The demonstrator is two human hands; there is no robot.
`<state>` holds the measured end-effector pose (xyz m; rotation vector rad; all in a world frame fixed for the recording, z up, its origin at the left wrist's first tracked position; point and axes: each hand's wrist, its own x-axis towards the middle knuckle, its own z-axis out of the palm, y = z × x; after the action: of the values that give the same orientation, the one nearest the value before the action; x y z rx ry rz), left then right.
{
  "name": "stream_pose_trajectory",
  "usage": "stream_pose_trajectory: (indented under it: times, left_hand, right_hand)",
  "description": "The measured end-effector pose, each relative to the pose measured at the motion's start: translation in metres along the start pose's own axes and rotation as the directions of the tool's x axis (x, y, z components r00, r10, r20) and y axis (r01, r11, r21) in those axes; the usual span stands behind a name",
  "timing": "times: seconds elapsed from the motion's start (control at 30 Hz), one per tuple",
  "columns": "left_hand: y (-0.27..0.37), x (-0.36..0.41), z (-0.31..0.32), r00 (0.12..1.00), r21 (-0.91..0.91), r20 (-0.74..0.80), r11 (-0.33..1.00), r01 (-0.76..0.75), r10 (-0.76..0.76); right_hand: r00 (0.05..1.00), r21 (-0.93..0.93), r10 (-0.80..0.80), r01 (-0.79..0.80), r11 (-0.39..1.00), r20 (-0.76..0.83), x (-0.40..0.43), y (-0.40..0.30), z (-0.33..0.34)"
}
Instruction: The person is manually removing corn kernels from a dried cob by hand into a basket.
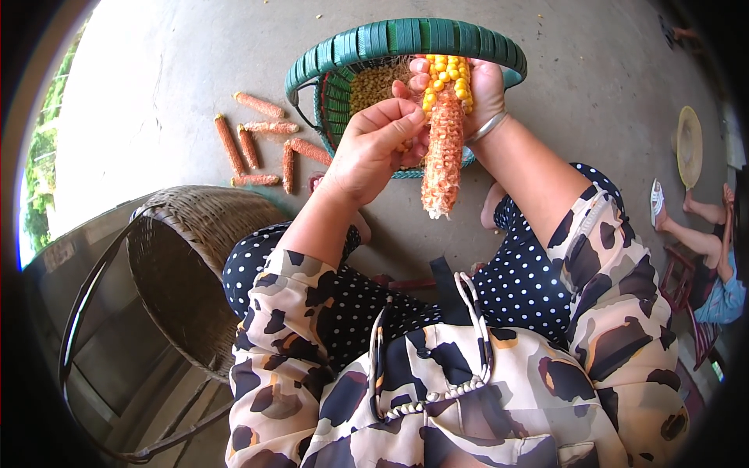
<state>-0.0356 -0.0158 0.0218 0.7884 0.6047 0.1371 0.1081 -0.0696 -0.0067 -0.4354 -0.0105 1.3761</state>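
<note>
A partly shelled corn cob (pixel 443 149) is held over a green woven basket (pixel 327 108). Its near part is bare and reddish; yellow kernels remain on the far part. My right hand (pixel 487 88) grips the kernelled end, partly hidden by the cob and the basket's thick handle. With thumb and forefinger together, my left hand (pixel 377 137) touches the cob's left side where the kernels begin; some loose kernels show beneath its fingers. Inside the basket lie many loose corn kernels (pixel 374 88) and some corn silk.
Several bare corn cobs (pixel 257 105) lie on the concrete floor (pixel 374 228) left of the green basket. A large wicker basket (pixel 216 216) is tipped sideways at the left. Another person (pixel 711 257) sits at the far right, near a round straw-coloured object (pixel 689 147).
</note>
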Motion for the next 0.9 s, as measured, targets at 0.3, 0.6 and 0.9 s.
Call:
stream_pose_trajectory:
  times: [0.3, 0.6, 0.9]
  left_hand:
    - [-0.006, 0.001, 0.001, 1.000, 0.016, 0.011, 1.000, 0.008, -0.008]
    - [0.003, -0.005, 0.002, 0.999, -0.041, 0.031, 0.999, -0.008, 0.009]
    - [-0.004, -0.001, 0.000, 0.998, 0.033, -0.068, 0.999, 0.010, -0.008]
  right_hand:
    - [0.996, 0.092, 0.086, -0.088, 0.992, 0.027, 0.000, 0.007, -0.002]
    - [0.987, 0.096, 0.060, -0.075, 0.993, 0.152, 0.000, 0.002, 0.002]
    - [0.992, -0.026, 0.122, -0.122, 0.992, -0.004, 0.002, 0.006, 0.000]
